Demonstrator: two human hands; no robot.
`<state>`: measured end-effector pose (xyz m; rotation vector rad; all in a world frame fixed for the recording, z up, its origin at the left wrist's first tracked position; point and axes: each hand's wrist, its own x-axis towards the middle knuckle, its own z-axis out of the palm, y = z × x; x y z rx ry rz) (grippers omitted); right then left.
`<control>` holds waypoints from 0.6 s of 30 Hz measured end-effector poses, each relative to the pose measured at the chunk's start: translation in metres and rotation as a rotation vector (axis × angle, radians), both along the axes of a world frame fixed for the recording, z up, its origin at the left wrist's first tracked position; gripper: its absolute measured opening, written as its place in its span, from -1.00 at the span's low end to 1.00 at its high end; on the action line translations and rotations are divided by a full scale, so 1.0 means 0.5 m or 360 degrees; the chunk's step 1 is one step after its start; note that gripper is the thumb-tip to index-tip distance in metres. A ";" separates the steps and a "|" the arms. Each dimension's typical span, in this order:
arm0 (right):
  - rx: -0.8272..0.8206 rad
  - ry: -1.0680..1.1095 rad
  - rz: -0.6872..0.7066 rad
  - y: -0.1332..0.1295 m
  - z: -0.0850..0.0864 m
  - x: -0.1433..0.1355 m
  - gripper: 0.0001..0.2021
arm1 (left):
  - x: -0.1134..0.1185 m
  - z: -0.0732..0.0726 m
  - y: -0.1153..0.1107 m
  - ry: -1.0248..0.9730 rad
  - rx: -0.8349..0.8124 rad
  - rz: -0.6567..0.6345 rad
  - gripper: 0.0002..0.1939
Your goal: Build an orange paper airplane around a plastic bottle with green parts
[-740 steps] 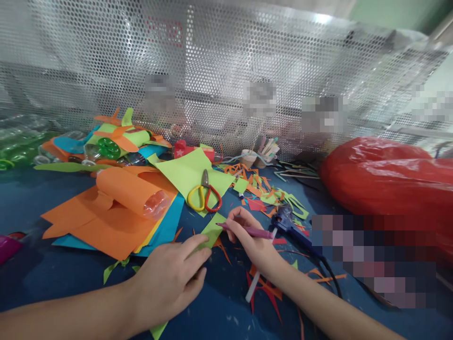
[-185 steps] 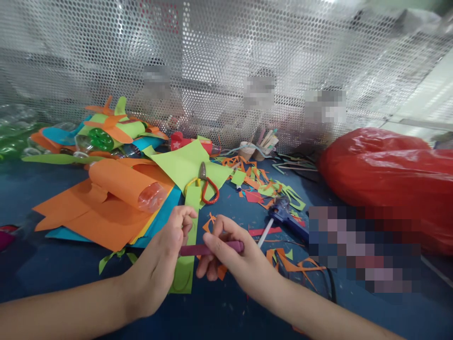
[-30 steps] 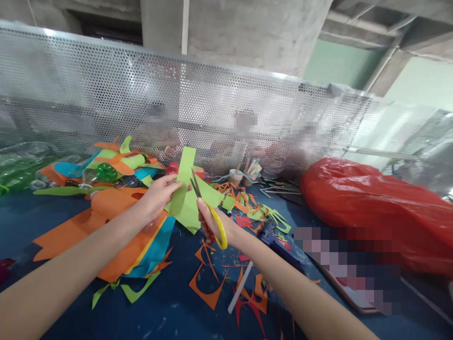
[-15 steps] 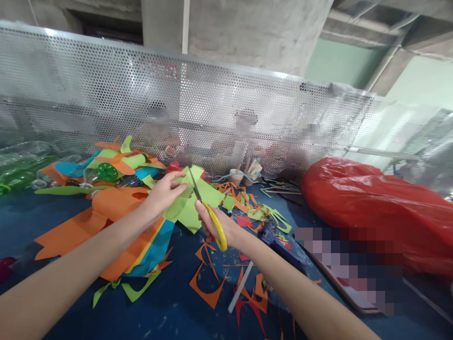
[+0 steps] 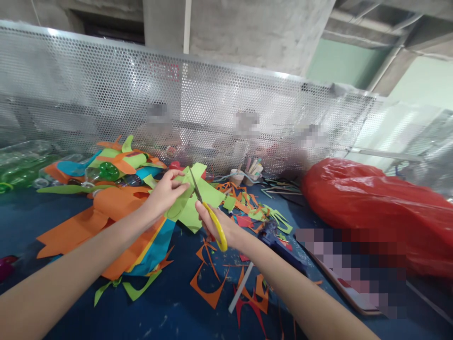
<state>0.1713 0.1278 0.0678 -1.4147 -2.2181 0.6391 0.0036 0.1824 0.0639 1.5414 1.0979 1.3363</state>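
Observation:
My left hand (image 5: 169, 192) pinches a sheet of light green paper (image 5: 191, 211) above the blue table. My right hand (image 5: 216, 224) is closed around the yellow handles of a pair of scissors (image 5: 216, 226). Their dark blades reach up and left, against the green paper just right of my left fingertips. How far the blades are parted cannot be made out. Orange paper (image 5: 122, 212) and blue paper (image 5: 159, 245) lie in a pile under my left forearm. Beneath my right wrist are orange paper scraps (image 5: 209, 293).
Plastic bottles (image 5: 24, 165) and paper-covered bottle shapes (image 5: 120, 160) lie at the left. A blue glue gun (image 5: 281, 245), a glue stick (image 5: 241, 287) and a blurred tablet-like device (image 5: 354, 293) are at the right, near a red plastic bag (image 5: 375, 208). Behind stands a perforated metal screen (image 5: 212, 104).
The view has shifted very slightly. Both hands, the green paper and the scissors keep almost the same positions.

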 end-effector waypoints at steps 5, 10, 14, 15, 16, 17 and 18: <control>-0.0059 0.0060 -0.0055 0.007 -0.004 -0.002 -0.54 | 0.003 0.001 -0.002 -0.0002 -0.0002 0.0001 -0.68; -0.0054 0.0092 -0.0094 0.016 -0.014 -0.002 -0.56 | 0.001 -0.005 0.004 0.0013 0.0030 0.0034 -0.65; -0.0074 0.0127 -0.0145 0.019 -0.022 -0.003 -0.51 | 0.000 -0.012 0.007 0.0022 0.0045 0.0064 -0.62; -0.0077 0.0137 -0.0154 0.020 -0.024 -0.004 -0.50 | 0.000 -0.013 0.007 0.0024 0.0044 0.0067 -0.61; -0.0081 0.0146 -0.0162 0.021 -0.025 -0.004 -0.49 | 0.001 -0.013 0.006 0.0026 0.0043 0.0070 -0.60; -0.0086 0.0155 -0.0169 0.022 -0.026 -0.004 -0.48 | 0.001 -0.013 0.005 0.0028 0.0042 0.0072 -0.59; -0.0092 0.0165 -0.0177 0.024 -0.027 -0.004 -0.48 | 0.002 -0.012 0.004 0.0030 0.0041 0.0072 -0.58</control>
